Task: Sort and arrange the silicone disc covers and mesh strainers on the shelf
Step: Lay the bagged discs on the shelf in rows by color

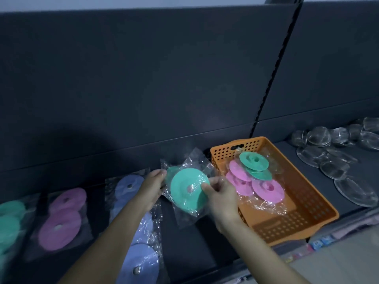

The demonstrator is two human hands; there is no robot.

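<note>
Both hands hold green silicone disc covers (pixel 185 191) in clear wrappers above the dark shelf (pixel 184 242). My left hand (pixel 152 188) grips the left edge of the wrappers. My right hand (pixel 220 194) pinches the right side of the front green disc. An orange perforated basket (pixel 307 201) to the right holds pink discs (pixel 266 189) and green discs (pixel 254 158) in wrappers. On the shelf lie rows of blue discs (pixel 131 187), pink discs (pixel 63 222) and green discs (pixel 10 220).
Clear dome-shaped items (pixel 336 154) are piled on the shelf to the right of the basket. A dark back panel (pixel 143 78) rises behind the shelf, with a slotted upright post (pixel 276 64) between bays. Coloured packages (pixel 320 241) show below the shelf front edge.
</note>
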